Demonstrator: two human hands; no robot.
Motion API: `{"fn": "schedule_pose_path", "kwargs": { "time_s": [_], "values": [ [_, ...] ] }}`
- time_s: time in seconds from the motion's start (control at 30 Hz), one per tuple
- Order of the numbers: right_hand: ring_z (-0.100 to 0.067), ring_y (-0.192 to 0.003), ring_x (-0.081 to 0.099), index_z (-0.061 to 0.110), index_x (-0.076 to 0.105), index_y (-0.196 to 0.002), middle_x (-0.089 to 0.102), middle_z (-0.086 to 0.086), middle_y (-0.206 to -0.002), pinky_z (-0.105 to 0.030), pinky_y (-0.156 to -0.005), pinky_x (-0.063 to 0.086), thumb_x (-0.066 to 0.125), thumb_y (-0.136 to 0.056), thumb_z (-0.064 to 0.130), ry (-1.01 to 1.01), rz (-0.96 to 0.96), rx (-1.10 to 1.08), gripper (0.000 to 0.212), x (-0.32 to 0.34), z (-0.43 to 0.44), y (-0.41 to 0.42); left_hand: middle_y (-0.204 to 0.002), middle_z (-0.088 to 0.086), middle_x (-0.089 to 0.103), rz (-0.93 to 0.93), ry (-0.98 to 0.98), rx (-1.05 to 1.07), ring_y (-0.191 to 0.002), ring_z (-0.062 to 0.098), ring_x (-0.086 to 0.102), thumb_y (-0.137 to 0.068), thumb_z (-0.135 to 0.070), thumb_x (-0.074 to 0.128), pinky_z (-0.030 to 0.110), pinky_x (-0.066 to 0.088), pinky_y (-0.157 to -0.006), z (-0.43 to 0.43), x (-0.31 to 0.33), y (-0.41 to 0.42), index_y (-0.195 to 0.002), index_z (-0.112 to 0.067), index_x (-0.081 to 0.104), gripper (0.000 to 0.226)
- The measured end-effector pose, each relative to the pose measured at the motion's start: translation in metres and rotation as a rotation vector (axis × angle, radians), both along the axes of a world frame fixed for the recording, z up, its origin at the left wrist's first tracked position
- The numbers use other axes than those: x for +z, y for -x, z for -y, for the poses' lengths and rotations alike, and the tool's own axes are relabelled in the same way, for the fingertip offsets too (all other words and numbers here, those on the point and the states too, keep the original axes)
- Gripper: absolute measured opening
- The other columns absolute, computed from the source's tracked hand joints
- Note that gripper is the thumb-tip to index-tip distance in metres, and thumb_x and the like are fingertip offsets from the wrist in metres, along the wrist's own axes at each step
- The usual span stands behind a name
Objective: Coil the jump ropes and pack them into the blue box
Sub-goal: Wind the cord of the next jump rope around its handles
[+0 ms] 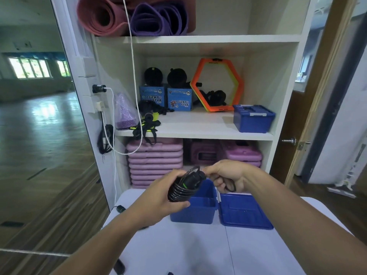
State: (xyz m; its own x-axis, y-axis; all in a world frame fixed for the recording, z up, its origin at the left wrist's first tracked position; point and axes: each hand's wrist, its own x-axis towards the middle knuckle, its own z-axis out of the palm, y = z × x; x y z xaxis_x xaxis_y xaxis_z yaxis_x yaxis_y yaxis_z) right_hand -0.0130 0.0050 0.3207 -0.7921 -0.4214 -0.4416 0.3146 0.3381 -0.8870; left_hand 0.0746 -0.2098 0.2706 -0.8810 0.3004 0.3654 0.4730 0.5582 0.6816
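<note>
A black jump rope (183, 187) with a green band on its handle is wound into a tight coil. My left hand (158, 197) grips that coil just above the open blue box (196, 212). My right hand (224, 175) pinches the rope's loose end beside the handle, with a loop of cord hanging under its fingers. The box stands on the white table (198, 247), and its hinged lid (245, 211) lies flat to the right. I cannot see anything inside the box.
A second, closed blue box (253, 119) sits on the cabinet shelf. Tangled black ropes (148, 118) lie at the shelf's left, beside Lucky Star cartons (179, 99) and an orange hexagon ring (217, 85). Dark objects (119, 267) lie at the table's near edge.
</note>
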Motion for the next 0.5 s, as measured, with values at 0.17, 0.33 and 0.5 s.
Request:
{"fn": "schedule_pose_path", "kwargs": {
  "time_s": [0.17, 0.33, 0.5],
  "values": [
    [-0.004, -0.04, 0.031, 0.017, 0.053, -0.065, 0.037, 0.008, -0.052, -0.015, -0.039, 0.026, 0.068, -0.092, 0.03, -0.013, 0.044, -0.016, 0.033, 0.002, 0.008, 0.001, -0.123, -0.019, 0.054, -0.103, 0.229, -0.085, -0.115, 0.009, 0.054, -0.083, -0.025, 0.077, 0.035, 0.046, -0.098, 0.009, 0.003, 0.005, -0.131, -0.039, 0.047, 0.058],
    [-0.006, -0.043, 0.032, 0.013, 0.058, -0.069, 0.045, 0.004, -0.056, -0.019, -0.046, 0.024, 0.063, -0.096, 0.024, -0.166, -0.079, 0.109, 0.029, 0.006, 0.009, -0.005, -0.125, -0.027, 0.043, -0.004, 0.343, -0.093, -0.118, 0.0, 0.048, -0.08, -0.042, 0.078, 0.027, 0.041, -0.103, 0.021, -0.008, 0.008, -0.131, -0.047, 0.046, 0.06],
    [-0.005, -0.043, 0.043, 0.013, 0.061, -0.067, 0.053, 0.006, -0.048, -0.019, -0.047, 0.036, 0.059, -0.099, 0.02, -0.193, -0.148, 0.137, 0.033, 0.003, 0.012, -0.01, -0.111, -0.025, 0.051, 0.025, 0.39, 0.003, -0.1, -0.01, 0.047, -0.087, -0.059, 0.063, 0.011, 0.038, -0.085, 0.017, -0.013, 0.004, -0.123, -0.056, 0.036, 0.045]
  ]
}}
